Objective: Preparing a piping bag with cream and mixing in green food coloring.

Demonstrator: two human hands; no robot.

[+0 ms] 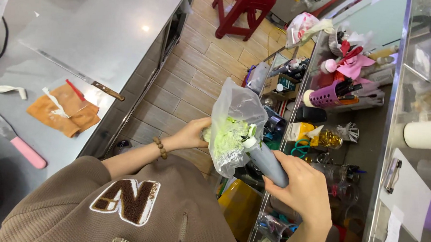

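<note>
1. I'm seeing wood-look floor tiles point(188, 79) running twelve to six o'clock.
2. Steel worktable point(106, 24) at ten o'clock, catching overhead glare.
3. Red stool point(243, 8) at twelve.
4. Cluttered glass-fronted shelves point(325, 118) at three.

Steel table point(106, 24): long knife point(74, 72), orange cloth point(64, 109), pink-handled knife point(10, 136).

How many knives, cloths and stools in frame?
Knives: 2, a wooden-handled knife and a pink-handled knife
Cloths: 1, an orange cloth
Stools: 1, a red stool
Total: 4
</note>
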